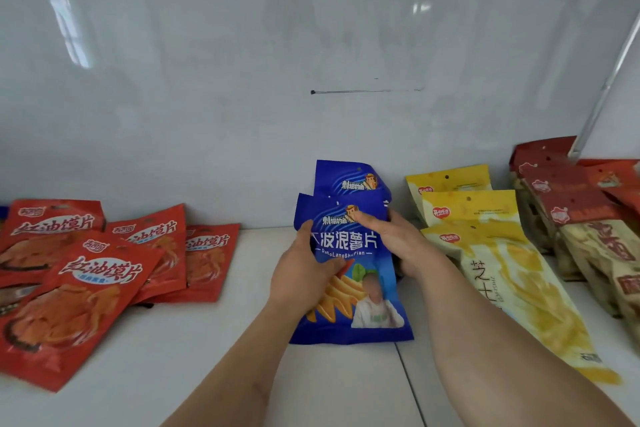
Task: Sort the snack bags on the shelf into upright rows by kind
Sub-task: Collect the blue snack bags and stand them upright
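Observation:
A blue chip bag (349, 288) leans in the middle of the white shelf (214, 340), with a second blue bag (346, 177) upright behind it against the back wall. My left hand (304, 274) grips the front bag's left edge. My right hand (398, 239) holds its upper right side, thumb on the front. Several red bags (79, 274) lie loosely overlapped at the left. Three yellow bags (485, 253) lean in a row to the right of the blue ones. Dark red and beige bags (581, 218) stand in a row at the far right.
A white glossy back wall (311, 80) closes the shelf behind the bags. A white slanted support rod (602, 87) comes down at the right onto the far-right bags. A seam in the shelf board (412, 388) runs forward under my right arm.

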